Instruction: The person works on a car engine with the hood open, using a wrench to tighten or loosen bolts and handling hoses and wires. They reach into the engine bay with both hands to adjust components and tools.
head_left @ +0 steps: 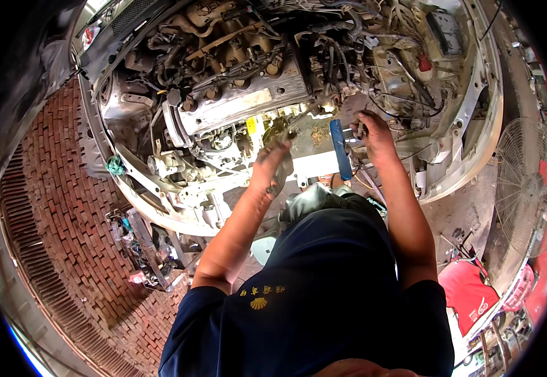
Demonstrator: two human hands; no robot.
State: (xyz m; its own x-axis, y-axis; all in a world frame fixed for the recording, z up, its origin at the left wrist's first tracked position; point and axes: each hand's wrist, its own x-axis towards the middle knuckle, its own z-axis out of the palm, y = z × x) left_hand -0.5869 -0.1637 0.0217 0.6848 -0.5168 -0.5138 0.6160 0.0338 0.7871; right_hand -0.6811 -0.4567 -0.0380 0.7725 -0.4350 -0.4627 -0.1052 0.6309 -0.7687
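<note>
A car's engine bay lies before me, with a silver engine cover [248,97] at its middle. My left hand [272,168], its fingers smeared dark, is closed in front of the engine's near side. A thin rod-like shape runs from near its fingertips toward the engine; whether the fingers grip it I cannot make out. To the right, my right hand [375,135] is raised with curled fingers around a small, dark, partly metallic piece [356,130], too small to name. Just left of that hand stands a long blue bar-shaped object [341,149], apart from the fingers.
The car's pale front edge [179,223] curves around in front of me. Hoses and wires fill the bay's right side. A large wire-caged fan [522,182] stands at the right, above a red cloth-like item [471,295]. Assorted parts [144,245] lie on the brick floor [66,207].
</note>
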